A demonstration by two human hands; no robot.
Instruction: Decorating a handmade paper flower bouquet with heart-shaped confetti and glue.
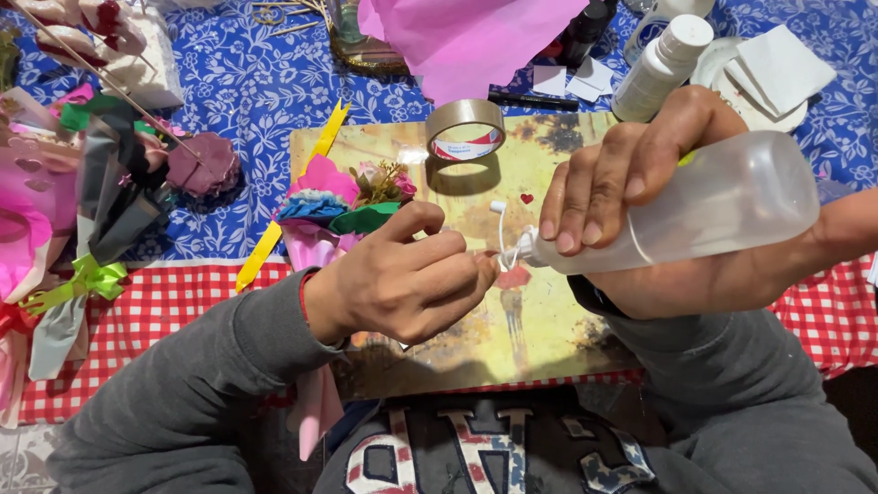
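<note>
Clear plastic: the squeeze bottle (704,206) lies tilted nearly flat in the right hand (658,192), fingers wrapped over its neck, nozzle pointing left with its little cap hanging off.
Left hand (402,284): clenched in a pinch on a small piece (487,263) at the fingertips, too small to make out, touching the nozzle tip.
Where: both meet above the printed board (549,329) on the bench, just in front of the tape roll (465,130).
Beside: a paper flower bouquet (338,206) lies under the left wrist, a yellow ribbon (288,197) running past it.
Doing it well: I judge a light squeeze is best, nozzle kept on the pinched piece, so nothing drips on the board or fingers.
</note>
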